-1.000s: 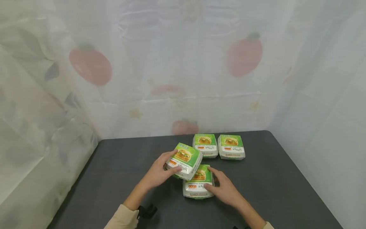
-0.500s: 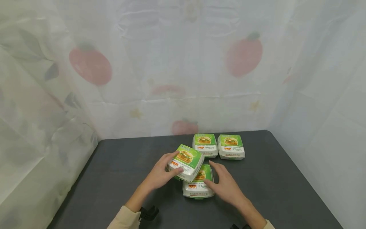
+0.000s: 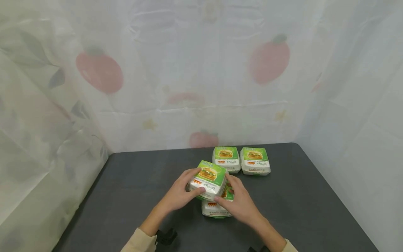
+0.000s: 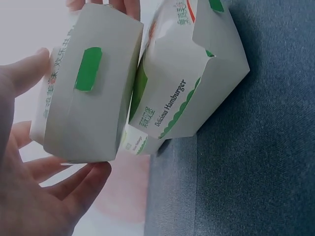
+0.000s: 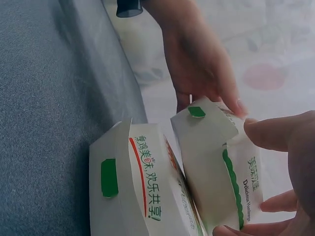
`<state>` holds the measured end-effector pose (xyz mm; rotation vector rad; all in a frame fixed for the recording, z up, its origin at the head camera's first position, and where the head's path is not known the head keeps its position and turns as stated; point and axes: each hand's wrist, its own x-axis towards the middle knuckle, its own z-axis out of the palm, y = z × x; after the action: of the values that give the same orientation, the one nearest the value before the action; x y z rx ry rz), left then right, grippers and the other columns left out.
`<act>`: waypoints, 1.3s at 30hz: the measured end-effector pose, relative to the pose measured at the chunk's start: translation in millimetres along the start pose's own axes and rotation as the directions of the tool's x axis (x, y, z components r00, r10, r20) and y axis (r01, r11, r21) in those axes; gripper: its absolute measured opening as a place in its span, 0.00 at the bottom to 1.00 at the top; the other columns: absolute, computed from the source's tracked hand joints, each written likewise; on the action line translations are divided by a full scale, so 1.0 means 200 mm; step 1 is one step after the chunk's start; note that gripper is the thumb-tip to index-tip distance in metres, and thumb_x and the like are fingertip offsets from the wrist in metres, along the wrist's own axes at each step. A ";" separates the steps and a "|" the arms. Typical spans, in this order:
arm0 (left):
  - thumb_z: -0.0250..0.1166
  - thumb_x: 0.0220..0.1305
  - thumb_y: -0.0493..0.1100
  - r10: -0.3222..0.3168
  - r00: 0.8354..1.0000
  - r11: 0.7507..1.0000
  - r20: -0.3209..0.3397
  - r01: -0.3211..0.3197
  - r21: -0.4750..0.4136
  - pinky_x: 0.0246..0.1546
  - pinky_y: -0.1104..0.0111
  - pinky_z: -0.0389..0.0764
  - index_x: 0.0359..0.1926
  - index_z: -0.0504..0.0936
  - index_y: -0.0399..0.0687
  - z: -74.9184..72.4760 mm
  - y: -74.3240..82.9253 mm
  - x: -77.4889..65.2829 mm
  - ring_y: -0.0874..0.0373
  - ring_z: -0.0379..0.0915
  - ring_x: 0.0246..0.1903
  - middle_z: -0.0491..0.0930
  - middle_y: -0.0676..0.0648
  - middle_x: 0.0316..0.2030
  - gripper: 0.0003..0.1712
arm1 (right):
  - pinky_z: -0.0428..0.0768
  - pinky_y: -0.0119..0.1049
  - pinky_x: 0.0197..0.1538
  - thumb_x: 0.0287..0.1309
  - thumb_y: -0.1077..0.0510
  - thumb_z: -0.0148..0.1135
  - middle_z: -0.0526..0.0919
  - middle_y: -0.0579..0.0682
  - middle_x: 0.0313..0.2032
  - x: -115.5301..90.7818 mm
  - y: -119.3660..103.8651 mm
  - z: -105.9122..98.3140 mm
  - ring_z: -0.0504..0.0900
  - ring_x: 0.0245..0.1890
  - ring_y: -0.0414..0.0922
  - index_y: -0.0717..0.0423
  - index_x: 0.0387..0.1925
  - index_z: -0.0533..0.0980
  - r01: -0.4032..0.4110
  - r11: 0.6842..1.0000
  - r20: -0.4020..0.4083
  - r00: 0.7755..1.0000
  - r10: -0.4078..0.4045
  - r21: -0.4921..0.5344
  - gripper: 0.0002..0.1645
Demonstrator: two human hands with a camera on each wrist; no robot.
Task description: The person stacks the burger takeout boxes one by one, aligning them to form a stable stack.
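Note:
A green-and-white hamburger box (image 3: 208,176) with a burger picture on its lid is held tilted over a second, matching hamburger box (image 3: 217,211). My left hand (image 3: 178,193) grips the upper box from its left, thumb on the near side. At its right side, my right hand (image 3: 240,202) holds the same box between thumb and fingers. The left wrist view shows the upper box's white underside half with a green tab (image 4: 88,69). In the right wrist view the lower box (image 5: 138,191) sits on the table, partly hidden from above by the held one.
Two more hamburger boxes stand side by side at the back of the dark table (image 3: 141,182): a left one (image 3: 226,154) and a right one (image 3: 255,159). A pale curtain (image 3: 201,70) with strawberry prints hangs behind and along both sides.
The upper box has shifted slightly right and nearer, carried by my left hand. My right hand has left the lower box and come up to the upper box's right side.

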<state>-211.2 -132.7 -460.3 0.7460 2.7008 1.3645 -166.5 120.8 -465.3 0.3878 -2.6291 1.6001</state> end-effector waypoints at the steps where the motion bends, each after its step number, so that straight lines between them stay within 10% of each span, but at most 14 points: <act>1: 0.69 0.66 0.60 0.004 1.000 1.000 0.001 -0.004 -0.006 0.59 0.48 0.72 0.77 0.64 0.58 0.00 0.01 0.00 0.48 0.64 0.68 0.61 0.48 0.74 0.43 | 0.75 0.50 0.63 0.58 0.43 0.76 0.62 0.58 0.72 0.00 0.00 0.00 0.70 0.67 0.56 0.56 0.78 0.57 -0.001 1.000 -0.002 1.000 0.001 -0.001 0.56; 12: 0.69 0.67 0.58 0.012 1.000 0.999 -0.003 -0.012 -0.037 0.49 0.63 0.78 0.77 0.65 0.56 0.05 0.05 -0.03 0.57 0.73 0.54 0.63 0.46 0.71 0.42 | 0.74 0.50 0.65 0.57 0.43 0.76 0.63 0.56 0.72 0.01 0.02 -0.02 0.73 0.64 0.53 0.55 0.78 0.58 -0.024 0.999 -0.020 1.000 0.024 0.030 0.55; 39: 0.69 0.66 0.61 0.013 0.997 0.998 -0.080 -0.017 -0.054 0.55 0.55 0.80 0.73 0.70 0.53 0.19 0.15 -0.10 0.51 0.69 0.60 0.66 0.46 0.64 0.40 | 0.65 0.63 0.68 0.69 0.51 0.66 0.55 0.55 0.77 -0.05 0.14 -0.15 0.59 0.74 0.61 0.47 0.80 0.53 0.076 0.984 0.069 0.994 -0.088 0.164 0.46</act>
<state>-172.7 -97.3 -464.3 0.7237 2.7098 1.4967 -167.1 162.1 -476.9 0.5674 -2.5065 1.8119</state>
